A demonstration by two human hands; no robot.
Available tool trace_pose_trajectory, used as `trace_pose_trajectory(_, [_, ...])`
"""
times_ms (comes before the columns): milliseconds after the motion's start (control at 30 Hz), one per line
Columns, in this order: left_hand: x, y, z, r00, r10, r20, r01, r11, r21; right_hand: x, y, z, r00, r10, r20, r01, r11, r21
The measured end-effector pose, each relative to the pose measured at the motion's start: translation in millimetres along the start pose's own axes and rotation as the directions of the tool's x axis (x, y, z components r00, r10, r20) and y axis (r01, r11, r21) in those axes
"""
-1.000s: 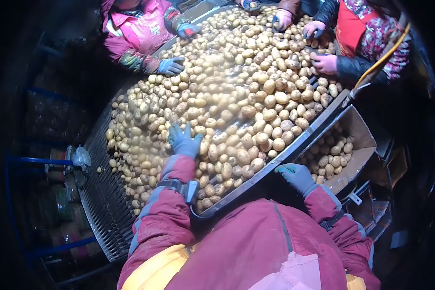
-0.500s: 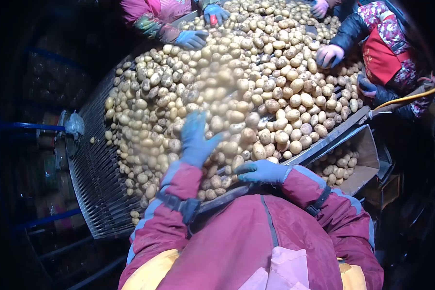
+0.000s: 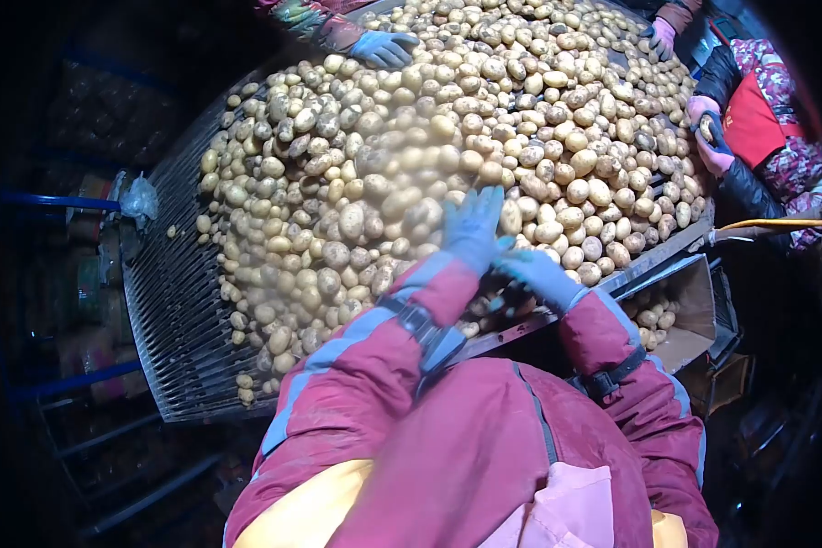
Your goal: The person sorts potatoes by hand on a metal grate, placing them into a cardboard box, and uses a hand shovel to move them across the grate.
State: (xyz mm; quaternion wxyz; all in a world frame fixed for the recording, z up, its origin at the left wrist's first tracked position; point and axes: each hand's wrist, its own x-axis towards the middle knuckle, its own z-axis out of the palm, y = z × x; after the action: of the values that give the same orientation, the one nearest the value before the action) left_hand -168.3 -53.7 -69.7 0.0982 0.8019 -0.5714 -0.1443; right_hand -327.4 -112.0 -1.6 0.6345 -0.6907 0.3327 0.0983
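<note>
My left hand (image 3: 473,230), in a blue glove, lies palm down with its fingers stretched over the heap of potatoes (image 3: 352,221). It holds nothing that I can see. Close beside it is my right hand (image 3: 537,274), also gloved, near the front rail of the slatted sorting table (image 3: 178,342). Its fingers look apart and slightly bent toward the left hand. Some of them are in shadow, and no potato shows in them. Pale, round potatoes, some soil-stained, cover most of the table.
A co-worker's blue-gloved hand (image 3: 384,48) rests on potatoes at the far left. On the right, another person's gloved hands (image 3: 711,137) hold a dark object. A pink-gloved hand (image 3: 663,38) shows behind. Below the right rail stands a box (image 3: 694,315) with potatoes inside.
My left hand has swept right across the potatoes and now lies beside my right hand. The right hand has shifted right and up. The right-hand co-worker's hands have come together.
</note>
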Motion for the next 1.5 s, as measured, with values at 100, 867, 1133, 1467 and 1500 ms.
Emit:
trace_pose_trajectory(100, [21.3, 19.4, -6.5, 0.996, -0.083, 0.040, 0.089, 0.980, -0.176, 17.2, 55.8, -29.6, 0.958, -0.188, -0.215, 0.229, 0.955, 0.186])
trace_pose_trajectory(867, [-6.0, -35.0, -35.0, 0.987, -0.067, -0.147, -0.041, 0.776, -0.629, -21.5, 29.2, 15.0, 0.996, -0.053, -0.075, 0.082, 0.883, 0.463])
trace_pose_trajectory(1133, [-40.6, -118.7, -76.3, 0.934, -0.317, -0.164, 0.165, 0.790, -0.590, -48.4, 44.9, 11.2, 0.997, 0.008, -0.073, 0.039, 0.780, 0.625])
trace_pose_trajectory(1467, [-19.0, -53.8, -42.0, 0.989, -0.079, -0.123, 0.087, 0.994, 0.063, -39.6, 41.8, 12.1, 0.997, -0.001, -0.078, 0.039, 0.866, 0.498])
trace_pose_trajectory(1500, [-16.8, -52.0, -41.9, 0.989, -0.091, -0.115, 0.099, 0.993, 0.062, -38.4, 40.6, 12.2, 0.998, 0.004, -0.064, 0.029, 0.865, 0.500])
